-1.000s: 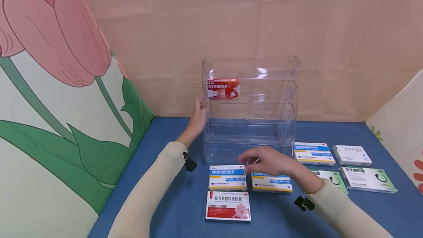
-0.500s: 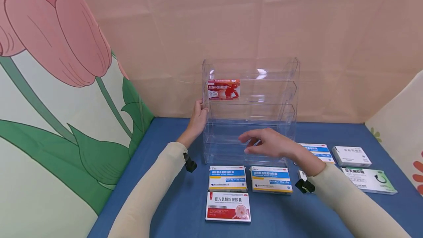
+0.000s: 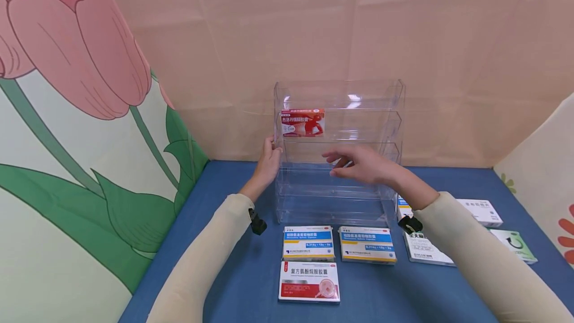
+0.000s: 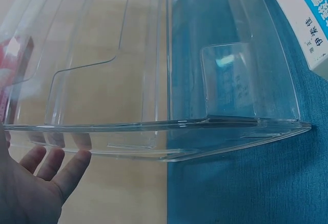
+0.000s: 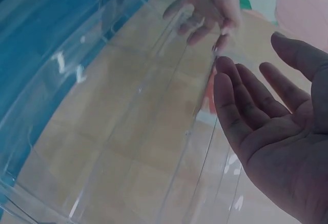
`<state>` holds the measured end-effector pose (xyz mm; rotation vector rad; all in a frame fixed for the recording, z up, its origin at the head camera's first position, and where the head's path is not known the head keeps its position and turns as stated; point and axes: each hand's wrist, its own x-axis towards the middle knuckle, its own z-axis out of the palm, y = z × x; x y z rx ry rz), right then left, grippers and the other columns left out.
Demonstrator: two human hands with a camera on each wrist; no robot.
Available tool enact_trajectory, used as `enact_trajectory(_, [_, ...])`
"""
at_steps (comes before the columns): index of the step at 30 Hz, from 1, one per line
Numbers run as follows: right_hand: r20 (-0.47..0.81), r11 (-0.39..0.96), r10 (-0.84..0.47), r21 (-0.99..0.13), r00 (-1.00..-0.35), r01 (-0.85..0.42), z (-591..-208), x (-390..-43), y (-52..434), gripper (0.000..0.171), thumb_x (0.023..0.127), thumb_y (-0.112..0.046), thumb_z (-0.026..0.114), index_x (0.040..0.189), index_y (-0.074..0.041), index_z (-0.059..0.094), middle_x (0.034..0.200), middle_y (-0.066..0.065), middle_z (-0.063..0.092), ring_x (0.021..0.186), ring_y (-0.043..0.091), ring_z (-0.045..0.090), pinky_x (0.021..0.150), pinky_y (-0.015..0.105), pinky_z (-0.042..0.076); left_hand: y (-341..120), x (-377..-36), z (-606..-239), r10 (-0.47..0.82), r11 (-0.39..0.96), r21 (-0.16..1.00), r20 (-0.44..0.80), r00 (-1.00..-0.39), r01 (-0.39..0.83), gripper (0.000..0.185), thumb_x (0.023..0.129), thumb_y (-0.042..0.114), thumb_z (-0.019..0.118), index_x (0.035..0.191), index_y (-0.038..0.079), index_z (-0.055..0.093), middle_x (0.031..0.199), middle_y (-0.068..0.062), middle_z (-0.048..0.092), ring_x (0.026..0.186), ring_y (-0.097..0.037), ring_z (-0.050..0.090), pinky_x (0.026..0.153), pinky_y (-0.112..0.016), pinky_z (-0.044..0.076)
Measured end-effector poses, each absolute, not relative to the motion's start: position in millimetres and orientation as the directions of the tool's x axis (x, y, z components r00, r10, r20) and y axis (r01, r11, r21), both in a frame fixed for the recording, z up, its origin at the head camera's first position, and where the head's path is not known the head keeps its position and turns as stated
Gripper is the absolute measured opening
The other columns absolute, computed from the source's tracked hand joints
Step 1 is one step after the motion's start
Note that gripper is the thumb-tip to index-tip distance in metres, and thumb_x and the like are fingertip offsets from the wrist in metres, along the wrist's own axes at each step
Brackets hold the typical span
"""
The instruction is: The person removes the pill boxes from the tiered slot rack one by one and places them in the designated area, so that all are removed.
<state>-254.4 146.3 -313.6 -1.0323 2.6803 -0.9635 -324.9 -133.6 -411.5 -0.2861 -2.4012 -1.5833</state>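
Note:
A clear acrylic tiered rack (image 3: 341,183) stands on the blue table (image 3: 215,203) against the back wall. A red medicine box (image 3: 302,122) sits at the left of its top shelf. My left hand (image 3: 269,157) rests against the rack's left side wall, and the left wrist view shows its fingers (image 4: 51,165) straight on the plastic. My right hand (image 3: 347,163) hovers empty in front of the middle shelves, palm open with fingers (image 5: 241,116) spread. In front of the rack lie two blue-and-yellow boxes (image 3: 308,243) (image 3: 367,244) and a red-and-white box (image 3: 309,281).
To the right of the rack lie more flat boxes: a white one (image 3: 426,249) under my right forearm, another white one (image 3: 482,212) and a green one (image 3: 515,245). Flower-printed screens (image 3: 89,138) wall in the left and right sides.
My right hand has risen from just above the blue-and-yellow boxes to the front of the rack's middle shelves, still empty. My left hand has stayed on the rack.

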Motion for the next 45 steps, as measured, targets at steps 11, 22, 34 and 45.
enact_trajectory(11, [0.149, 0.587, -0.577, -0.608, -0.803, -0.535, -299, -274, 143, 0.054, 0.093, -0.014, 0.071, 0.144, -0.011, 0.054, 0.131, 0.013, 0.065, 0.109, 0.028, 0.068, 0.088, 0.042, 0.057, -134, -325, -412, 0.029, 0.393, 0.87, 0.313, -0.949, 0.298, 0.043, 0.101, 0.021, 0.036, 0.141, 0.006, 0.033, 0.134, -0.02, 0.043, 0.12, -0.035, 0.046, 0.099, -0.053, 0.039])
enact_trajectory(22, [0.182, 0.575, -0.539, -0.634, -0.822, -0.517, -282, -295, 141, 0.057, 0.096, -0.014, 0.068, 0.148, -0.008, 0.048, 0.134, 0.019, 0.062, 0.118, 0.036, 0.063, 0.094, 0.05, 0.054, -134, -324, -410, 0.003, 0.45, 0.856, 0.283, -0.959, 0.254, 0.048, 0.1, 0.026, 0.037, 0.145, 0.009, 0.033, 0.137, -0.02, 0.048, 0.122, -0.035, 0.049, 0.101, -0.052, 0.039])
enact_trajectory(34, [0.168, 0.625, -0.437, -0.651, -0.884, -0.432, -274, -311, 131, 0.056, 0.096, -0.02, 0.066, 0.149, -0.014, 0.048, 0.141, 0.015, 0.057, 0.123, 0.031, 0.059, 0.092, 0.049, 0.054, -133, -323, -410, 0.005, 0.441, 0.857, 0.293, -0.956, 0.265, 0.046, 0.1, 0.023, 0.037, 0.143, 0.008, 0.034, 0.135, -0.021, 0.048, 0.123, -0.035, 0.048, 0.103, -0.052, 0.038])
enact_trajectory(45, [0.173, 0.616, -0.4, -0.676, -0.9, -0.404, -269, -327, 122, 0.057, 0.097, -0.02, 0.066, 0.15, -0.012, 0.048, 0.146, 0.012, 0.053, 0.128, 0.031, 0.056, 0.097, 0.05, 0.051, -134, -323, -411, 0.012, 0.437, 0.858, 0.294, -0.956, 0.269, 0.045, 0.101, 0.024, 0.036, 0.143, 0.009, 0.033, 0.134, -0.02, 0.047, 0.118, -0.034, 0.048, 0.099, -0.052, 0.039])
